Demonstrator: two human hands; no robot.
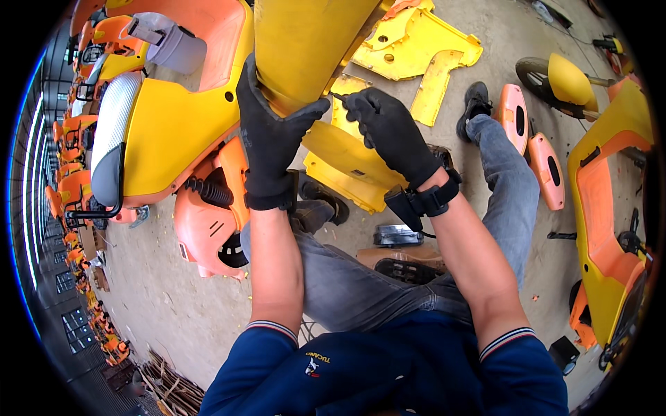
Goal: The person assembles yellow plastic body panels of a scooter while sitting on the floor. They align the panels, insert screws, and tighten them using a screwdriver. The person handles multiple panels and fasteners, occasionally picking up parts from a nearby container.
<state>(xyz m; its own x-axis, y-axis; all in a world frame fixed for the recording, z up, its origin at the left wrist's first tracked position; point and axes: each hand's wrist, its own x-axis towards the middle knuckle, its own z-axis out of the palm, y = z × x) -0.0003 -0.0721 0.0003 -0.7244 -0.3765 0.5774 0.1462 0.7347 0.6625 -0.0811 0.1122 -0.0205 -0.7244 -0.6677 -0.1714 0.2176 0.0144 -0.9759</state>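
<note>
A curved yellow plastic panel rises in front of me at the top. My left hand, in a black glove, grips its lower end, with the thumb on the near side and the fingers round the left edge. My right hand, also gloved, is closed in a pinch on a small thin dark pointed tool. The tool's tip is at the panel's right edge, close to my left thumb; its exact kind is too small to make out. Below my hands lies another curved yellow panel, partly hidden by my right hand.
A yellow and orange scooter body stands left, with a white bucket in its footwell. An orange shell lies beneath. Yellow panels lie ahead. Right are orange covers and another scooter.
</note>
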